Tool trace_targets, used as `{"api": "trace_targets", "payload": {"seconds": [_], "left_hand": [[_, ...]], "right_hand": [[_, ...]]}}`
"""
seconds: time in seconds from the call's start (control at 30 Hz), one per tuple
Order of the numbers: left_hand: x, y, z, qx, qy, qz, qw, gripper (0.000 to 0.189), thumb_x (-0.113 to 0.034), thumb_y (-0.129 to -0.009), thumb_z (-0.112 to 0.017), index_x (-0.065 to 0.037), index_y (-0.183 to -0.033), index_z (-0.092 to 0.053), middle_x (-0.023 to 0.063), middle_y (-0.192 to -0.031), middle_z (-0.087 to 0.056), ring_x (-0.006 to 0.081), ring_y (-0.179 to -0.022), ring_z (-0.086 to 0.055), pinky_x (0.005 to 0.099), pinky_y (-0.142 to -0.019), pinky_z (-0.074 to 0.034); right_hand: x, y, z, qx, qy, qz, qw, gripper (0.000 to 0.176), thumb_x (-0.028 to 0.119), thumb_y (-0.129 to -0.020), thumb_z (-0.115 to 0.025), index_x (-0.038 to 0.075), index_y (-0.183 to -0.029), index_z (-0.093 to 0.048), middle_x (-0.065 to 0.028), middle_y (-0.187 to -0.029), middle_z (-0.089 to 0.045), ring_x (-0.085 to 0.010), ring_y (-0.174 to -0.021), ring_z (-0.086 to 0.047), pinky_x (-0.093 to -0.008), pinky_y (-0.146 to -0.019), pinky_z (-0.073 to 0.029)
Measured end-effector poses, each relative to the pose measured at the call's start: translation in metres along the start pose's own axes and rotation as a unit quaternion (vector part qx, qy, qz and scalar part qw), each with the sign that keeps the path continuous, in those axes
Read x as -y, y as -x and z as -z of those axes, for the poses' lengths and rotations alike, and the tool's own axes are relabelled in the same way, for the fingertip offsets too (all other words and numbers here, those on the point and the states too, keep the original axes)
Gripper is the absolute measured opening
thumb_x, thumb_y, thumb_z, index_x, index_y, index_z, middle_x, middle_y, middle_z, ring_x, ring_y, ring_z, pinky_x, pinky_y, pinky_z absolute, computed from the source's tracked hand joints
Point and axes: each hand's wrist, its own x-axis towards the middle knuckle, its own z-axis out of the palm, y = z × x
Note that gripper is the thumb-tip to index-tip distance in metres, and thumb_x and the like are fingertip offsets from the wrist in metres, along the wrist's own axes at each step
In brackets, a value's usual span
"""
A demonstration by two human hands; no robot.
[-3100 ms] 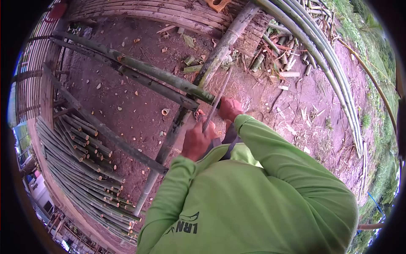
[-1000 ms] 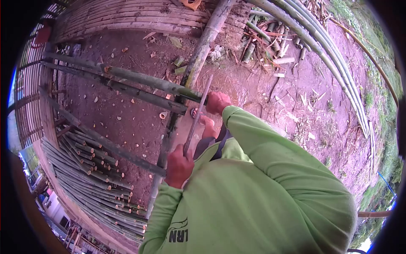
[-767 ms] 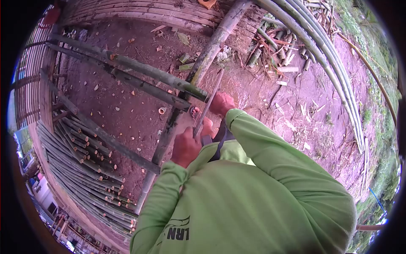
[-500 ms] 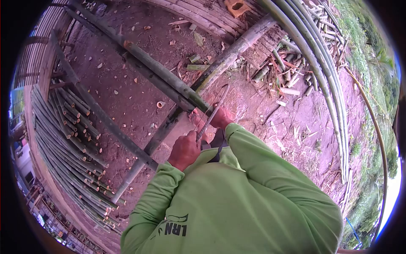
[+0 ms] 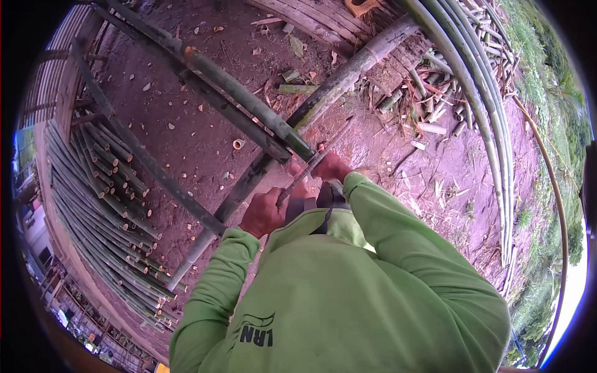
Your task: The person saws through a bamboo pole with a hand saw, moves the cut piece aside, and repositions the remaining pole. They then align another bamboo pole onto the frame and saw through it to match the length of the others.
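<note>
My left hand [image 5: 263,212] is closed around the handle end of a long, thin saw [image 5: 311,163]. Its narrow bar slants up and right across the near end of a green bamboo pole [image 5: 249,102]. At that same end, my right hand [image 5: 333,167] has its fingers curled on the pole, partly hidden behind the saw. Beside this pole lies a second, darker bamboo pole [image 5: 233,121], its end a little short of my hands. Both rest across a thick bamboo crosspiece [image 5: 354,68]. The saw's teeth are too small to make out.
Stacked bamboo poles [image 5: 93,214] lie at left, cut ends facing inward. Long bent poles [image 5: 479,112] arch down at right, near a heap of short offcuts [image 5: 429,102]. Wooden planks [image 5: 305,22] lie at the top. Bare feet show beneath my hands.
The saw has slid up and right, away from my body. The held pole's end now stands slightly apart from the darker pole. My view has shifted a little.
</note>
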Motion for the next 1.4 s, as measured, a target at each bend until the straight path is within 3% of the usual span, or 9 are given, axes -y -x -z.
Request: {"api": "trace_targets", "payload": {"seconds": [0.1,0.27,0.53,0.77,1.07,1.13,1.23,1.33,1.4], "left_hand": [[0.025,0.023,-0.019,-0.018,0.044,-0.001,0.999,0.017,-0.017,-0.086,-0.060,-0.001,-0.086,-0.055,0.0234,-0.068,-0.061,0.0430,-0.066,-0.062,0.0507,-0.058,-0.048],[-0.077,0.036,0.024,0.003,-0.060,0.061,0.996,0.018,-0.016,-0.085,-0.060,0.000,-0.082,-0.053,0.0253,-0.065,-0.059,0.0443,-0.064,-0.061,0.0524,-0.058,-0.048],[-0.092,0.086,0.060,0.033,-0.043,0.109,0.993,0.017,-0.012,-0.082,-0.062,0.002,-0.081,-0.053,0.0264,-0.066,-0.058,0.0456,-0.065,-0.060,0.0521,-0.058,-0.045],[-0.053,-0.037,-0.022,0.014,-0.082,0.095,0.992,0.024,-0.022,-0.084,-0.059,0.002,-0.087,-0.059,0.0291,-0.079,-0.062,0.0464,-0.075,-0.062,0.0540,-0.068,-0.050],[0.089,0.005,-0.074,-0.069,0.101,-0.054,0.991,0.017,-0.020,-0.084,-0.060,-0.004,-0.084,-0.054,0.0226,-0.068,-0.059,0.0442,-0.066,-0.060,0.0471,-0.057,-0.046],[0.033,0.006,-0.047,-0.045,0.051,-0.021,0.997,0.018,-0.018,-0.084,-0.060,-0.001,-0.087,-0.055,0.0238,-0.068,-0.059,0.0440,-0.066,-0.061,0.0487,-0.058,-0.047],[-0.030,0.030,0.004,-0.013,-0.048,0.003,0.999,0.019,-0.016,-0.083,-0.061,0.001,-0.089,-0.056,0.0248,-0.068,-0.059,0.0443,-0.066,-0.061,0.0512,-0.059,-0.048],[-0.051,0.100,0.053,0.023,-0.010,0.068,0.997,0.020,-0.017,-0.083,-0.062,0.000,-0.092,-0.056,0.0260,-0.069,-0.061,0.0453,-0.067,-0.061,0.0541,-0.060,-0.049],[-0.062,0.110,0.061,0.046,-0.027,0.096,0.994,0.021,-0.017,-0.083,-0.063,0.000,-0.093,-0.056,0.0263,-0.069,-0.061,0.0453,-0.067,-0.062,0.0541,-0.061,-0.049]], "right_hand": [[0.004,0.009,-0.009,-0.052,-0.028,-0.034,0.998,0.078,0.049,-0.063,-0.070,0.005,-0.127,-0.056,-0.0227,-0.137,-0.045,-0.0367,-0.134,-0.035,-0.0438,-0.114,-0.021],[0.028,0.034,0.024,-0.058,-0.033,-0.057,0.996,0.068,0.045,-0.072,-0.063,0.007,-0.127,-0.057,-0.0201,-0.141,-0.042,-0.0346,-0.135,-0.035,-0.0426,-0.114,-0.022],[0.036,0.044,0.026,-0.061,-0.046,-0.063,0.995,0.059,0.037,-0.075,-0.061,0.007,-0.126,-0.058,-0.0199,-0.142,-0.043,-0.0322,-0.135,-0.036,-0.0412,-0.114,-0.023],[0.027,0.040,0.011,-0.122,-0.056,-0.046,0.990,0.055,0.038,-0.076,-0.060,0.004,-0.119,-0.062,-0.0229,-0.135,-0.047,-0.0371,-0.132,-0.037,-0.0440,-0.114,-0.022],[0.034,0.044,0.037,-0.054,-0.089,-0.041,0.994,0.047,0.028,-0.071,-0.064,-0.004,-0.105,-0.066,-0.0253,-0.113,-0.061,-0.0377,-0.110,-0.058,-0.0427,-0.098,-0.045],[0.026,0.037,0.015,-0.106,-0.026,-0.069,0.992,0.034,0.035,-0.078,-0.061,0.013,-0.103,-0.066,-0.0182,-0.094,-0.068,-0.0378,-0.090,-0.066,-0.0461,-0.077,-0.054],[0.044,0.059,0.041,-0.074,-0.020,-0.059,0.995,0.036,0.037,-0.077,-0.064,0.015,-0.106,-0.066,-0.0169,-0.095,-0.069,-0.0360,-0.090,-0.067,-0.0465,-0.076,-0.054],[0.057,0.072,0.065,-0.034,-0.071,-0.084,0.993,0.055,0.040,-0.077,-0.064,-0.003,-0.111,-0.063,-0.0216,-0.113,-0.062,-0.0340,-0.109,-0.060,-0.0403,-0.094,-0.047],[0.035,0.046,0.023,-0.080,-0.064,-0.070,0.992,0.056,0.044,-0.078,-0.062,-0.002,-0.110,-0.063,-0.0223,-0.120,-0.058,-0.0349,-0.118,-0.053,-0.0415,-0.101,-0.041]]}}
